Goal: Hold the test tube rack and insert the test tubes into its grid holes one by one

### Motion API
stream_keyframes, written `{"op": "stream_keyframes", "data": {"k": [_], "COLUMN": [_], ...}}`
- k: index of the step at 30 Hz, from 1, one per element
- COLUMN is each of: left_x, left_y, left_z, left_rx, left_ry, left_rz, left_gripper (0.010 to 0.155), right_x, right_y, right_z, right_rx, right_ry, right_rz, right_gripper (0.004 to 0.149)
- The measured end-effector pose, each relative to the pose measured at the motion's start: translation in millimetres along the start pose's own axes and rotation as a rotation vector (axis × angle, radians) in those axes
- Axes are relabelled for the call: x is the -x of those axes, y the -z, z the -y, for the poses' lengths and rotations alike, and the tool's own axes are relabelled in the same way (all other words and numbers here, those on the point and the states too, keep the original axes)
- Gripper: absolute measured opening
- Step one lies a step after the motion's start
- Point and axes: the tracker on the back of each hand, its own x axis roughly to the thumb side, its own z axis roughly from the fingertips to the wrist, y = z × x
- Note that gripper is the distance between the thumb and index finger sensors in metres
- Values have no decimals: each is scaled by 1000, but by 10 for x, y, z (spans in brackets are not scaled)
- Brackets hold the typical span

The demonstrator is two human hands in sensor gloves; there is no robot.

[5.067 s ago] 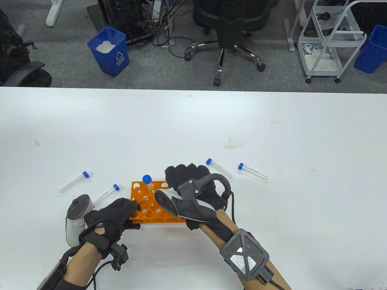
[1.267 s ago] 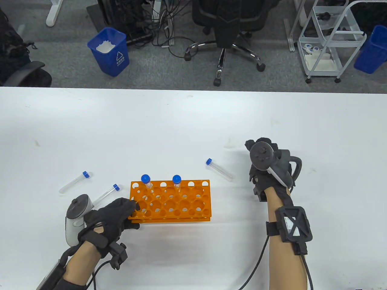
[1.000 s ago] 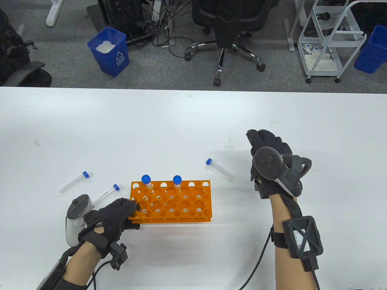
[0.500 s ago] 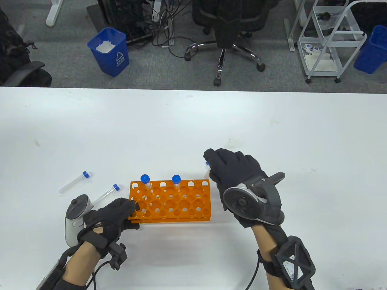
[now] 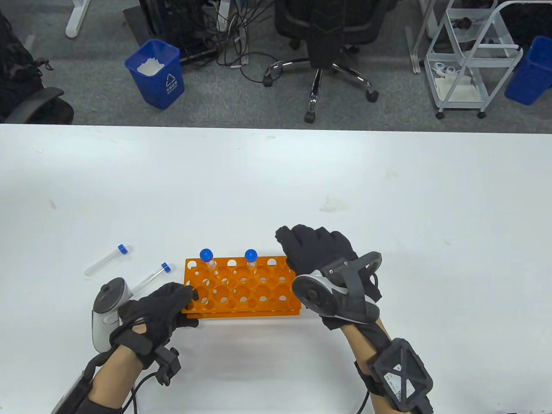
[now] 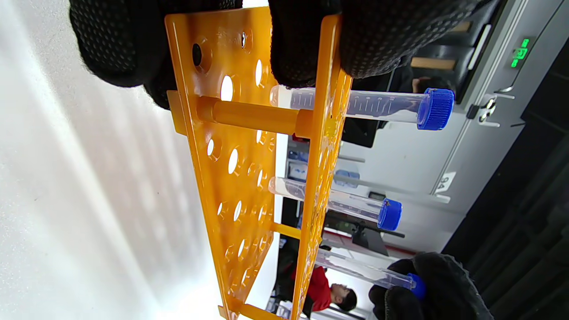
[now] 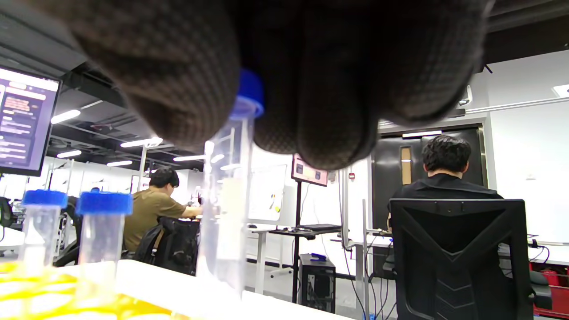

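The orange test tube rack (image 5: 241, 289) lies on the white table. My left hand (image 5: 189, 302) grips its left end, fingers over the top plate (image 6: 311, 44). Two blue-capped tubes (image 5: 208, 258) (image 5: 251, 257) stand in the back row, also seen in the left wrist view (image 6: 378, 104) (image 6: 351, 206). My right hand (image 5: 297, 246) is at the rack's far right corner. It pinches a third tube (image 7: 226, 200) by its cap, upright. That tube's tip meets the rack's top plate (image 6: 355, 269).
Two loose tubes (image 5: 105, 260) (image 5: 151, 278) lie on the table left of the rack, behind my left hand. My right hand hides the table just right of the rack. A blue bin (image 5: 156, 73) and an office chair (image 5: 327, 47) stand beyond the far edge.
A second tube now stands in the rack. My right hand went out right, lifted a tube, and came back left to the rack's far right corner. My left hand has kept its grip.
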Motion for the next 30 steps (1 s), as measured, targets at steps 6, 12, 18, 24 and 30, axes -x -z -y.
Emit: {"op": "stream_keyframes", "data": {"k": [6,12,18,24,30], "left_x": [-2,-2,-2,-2,0], "left_y": [-3,-5,-8,-8,-8], "left_z": [-3,-6,-6,-10,-8], "left_rx": [2,2,0,-2,-3], "left_ry": [-2,0,-1,3,5], "left_rz": [2,2,3,2,2], "left_gripper": [38,38,38,38,38], "right_x": [-19,-20,-22,-12,-4], "right_y": [-20,-30,-39,-53,-56], "right_z": [-139,-204,-254,-284,-274], "right_rx": [-41,-61,-71,-81,-101], "right_ry": [-22,-23,-27,-26,-26], "right_rz": [9,10,11,3,-13], "right_gripper": [55,55,55,56,58]}}
